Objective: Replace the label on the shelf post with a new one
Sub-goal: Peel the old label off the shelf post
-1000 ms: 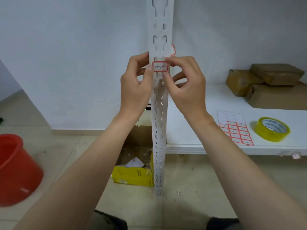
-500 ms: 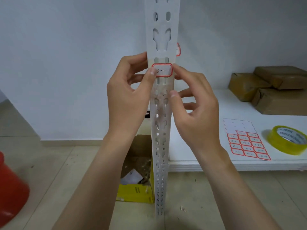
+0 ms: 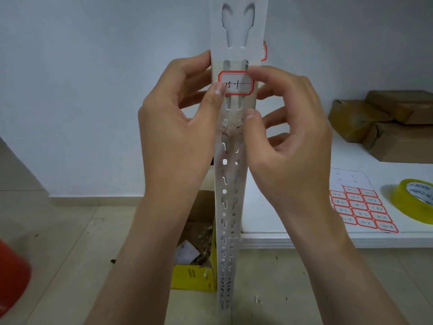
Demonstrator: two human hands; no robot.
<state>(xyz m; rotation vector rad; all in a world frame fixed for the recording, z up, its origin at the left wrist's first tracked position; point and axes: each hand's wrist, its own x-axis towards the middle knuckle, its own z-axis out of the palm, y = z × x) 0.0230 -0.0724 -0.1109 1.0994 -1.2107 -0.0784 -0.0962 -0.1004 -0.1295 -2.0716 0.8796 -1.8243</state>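
A white slotted shelf post point(image 3: 230, 184) rises up the middle of the view. A red-bordered white label point(image 3: 236, 82) with handwriting lies on the post's front face. My left hand point(image 3: 180, 127) presses its thumb on the label's left edge, its fingers curled behind the post. My right hand point(image 3: 285, 137) holds the post from the right, index finger at the label's top right corner and thumb on the post just below. Another red-edged label point(image 3: 264, 50) shows on the post's right side, higher up.
A white shelf board point(image 3: 293, 240) at right carries a sheet of red-bordered labels point(image 3: 360, 207), a yellow tape roll point(image 3: 414, 200) and brown parcels point(image 3: 384, 123). On the floor stand a cardboard box with a yellow flap point(image 3: 194, 275) and a red bucket point(image 3: 11, 275).
The view has come closer to the post. My right thumb has dropped from the label to the post below it; my left thumb stays on the label's left edge.
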